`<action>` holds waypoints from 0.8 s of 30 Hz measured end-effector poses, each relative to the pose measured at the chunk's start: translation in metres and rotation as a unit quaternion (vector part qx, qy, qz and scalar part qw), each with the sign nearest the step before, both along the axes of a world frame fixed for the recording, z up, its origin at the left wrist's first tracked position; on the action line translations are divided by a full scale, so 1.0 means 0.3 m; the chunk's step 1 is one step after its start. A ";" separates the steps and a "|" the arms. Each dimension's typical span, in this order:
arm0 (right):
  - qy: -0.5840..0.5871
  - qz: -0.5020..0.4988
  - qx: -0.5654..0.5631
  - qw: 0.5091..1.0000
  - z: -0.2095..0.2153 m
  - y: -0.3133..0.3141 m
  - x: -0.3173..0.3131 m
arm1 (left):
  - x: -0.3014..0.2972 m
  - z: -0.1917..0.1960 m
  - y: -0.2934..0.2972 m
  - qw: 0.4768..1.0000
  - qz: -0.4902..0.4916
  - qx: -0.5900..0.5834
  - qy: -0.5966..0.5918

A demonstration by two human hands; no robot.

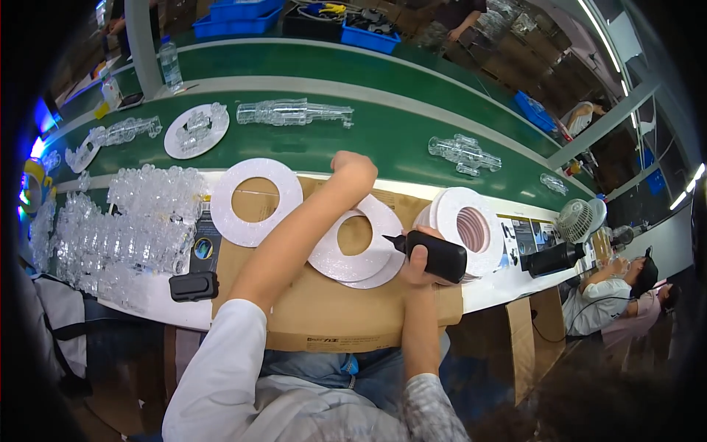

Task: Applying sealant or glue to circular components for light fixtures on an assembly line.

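A black nozzle bottle (445,257) is gripped by the right hand (421,267); the thumb is laid across its near side, and the other fingers are mostly hidden behind it. From that thumb, the nozzle is aimed toward 10 o'clock, above the edge of 2 overlapping white rings (352,265); whether they are touched by the tip cannot be told.

With the rings' hole taken as the clock's centre, the right hand is seen at 4 o'clock, just beside the rim. The left hand (355,169) is held at 12 o'clock, its back turned up; its fingers are hidden, so whether anything is grasped cannot be told. The rings' upper left edge is crossed by the left forearm.

The 2 rings are spread on brown cardboard (331,317). A single white ring (224,202) is placed near 10 o'clock, a stack of rings (494,230) at 3, and farther out at 3 a second black bottle (554,259). Clear plastic parts (132,221) are heaped at 9 o'clock.
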State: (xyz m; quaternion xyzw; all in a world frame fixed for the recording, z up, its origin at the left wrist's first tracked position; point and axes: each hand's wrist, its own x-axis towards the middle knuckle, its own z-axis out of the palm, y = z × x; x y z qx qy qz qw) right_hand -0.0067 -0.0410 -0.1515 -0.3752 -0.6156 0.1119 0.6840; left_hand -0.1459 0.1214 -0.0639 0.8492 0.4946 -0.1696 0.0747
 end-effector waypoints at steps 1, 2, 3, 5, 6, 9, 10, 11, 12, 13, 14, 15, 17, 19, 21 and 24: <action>0.026 0.001 0.013 1.000 0.006 0.001 -0.001 | -0.005 0.025 -0.004 1.000 -0.007 0.014 0.010; 0.052 0.003 0.026 0.998 0.013 0.001 0.001 | -0.011 0.050 -0.007 0.999 -0.020 0.043 -0.001; 0.057 0.001 0.035 0.998 0.022 -0.009 0.014 | -0.018 0.073 -0.014 0.998 -0.023 0.052 0.004; -0.006 -0.007 0.058 0.998 0.053 -0.023 0.028 | -0.043 0.112 -0.013 0.994 -0.032 0.104 -0.029; 0.008 0.003 0.065 0.998 0.064 -0.030 0.021 | -0.051 0.129 0.011 0.993 -0.038 0.113 -0.022; -0.040 -0.020 0.068 0.997 0.075 -0.045 0.027 | -0.042 0.187 0.094 0.982 -0.049 0.168 -0.066; -0.036 -0.030 0.072 0.996 0.069 -0.046 0.030 | -0.012 0.212 0.138 0.974 -0.073 0.208 -0.046; -0.046 -0.033 0.068 0.996 0.065 -0.042 0.030 | 0.021 0.241 0.184 0.963 -0.096 0.249 -0.026; -0.057 -0.036 0.063 0.996 0.063 -0.040 0.038 | 0.061 0.266 0.225 0.961 -0.107 0.253 -0.025; -0.089 -0.041 0.056 0.994 0.071 -0.040 0.045 | 0.092 0.283 0.271 0.952 -0.134 0.276 -0.012; -0.085 -0.031 0.058 0.994 0.085 -0.040 0.044 | 0.132 0.294 0.319 0.940 -0.163 0.299 -0.002; -0.083 -0.020 0.059 0.995 0.097 -0.037 0.036 | 0.172 0.304 0.364 0.937 -0.173 0.302 -0.003; -0.061 -0.021 0.061 0.996 0.096 -0.036 0.024 | 0.279 0.277 0.445 0.921 -0.226 0.314 0.042; -0.062 -0.016 0.073 0.995 0.107 -0.035 0.024 | 0.362 0.217 0.501 0.908 -0.257 0.326 0.051; -0.061 0.017 0.099 0.993 0.132 -0.027 0.019 | 0.412 0.162 0.542 0.897 -0.280 0.337 0.060; -0.099 0.003 0.080 0.992 0.135 -0.033 0.025 | 0.464 0.079 0.586 0.898 -0.280 0.329 0.081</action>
